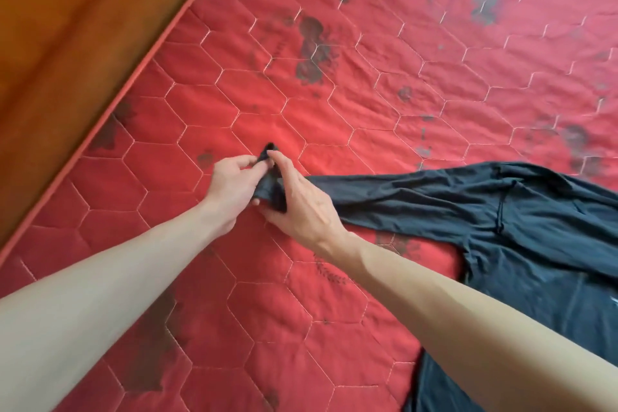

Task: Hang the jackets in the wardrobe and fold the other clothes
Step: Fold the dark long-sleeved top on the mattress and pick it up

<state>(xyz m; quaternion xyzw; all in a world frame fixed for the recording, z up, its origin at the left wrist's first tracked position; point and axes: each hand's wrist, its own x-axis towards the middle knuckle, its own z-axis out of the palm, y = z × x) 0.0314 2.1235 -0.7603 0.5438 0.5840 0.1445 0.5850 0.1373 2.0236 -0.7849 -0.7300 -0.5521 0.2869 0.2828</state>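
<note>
A dark long-sleeved top lies spread on the red quilted mattress, its body at the right edge and one sleeve stretched out to the left. Both hands meet at the cuff of that sleeve. My left hand pinches the cuff end between thumb and fingers. My right hand grips the sleeve just behind the cuff, its fingers laid over the cloth and its thumb under it. My right forearm covers part of the top's lower body.
The mattress has a piped edge running diagonally at the left, with a brown wooden surface beyond it. Dark flower prints dot the red cover.
</note>
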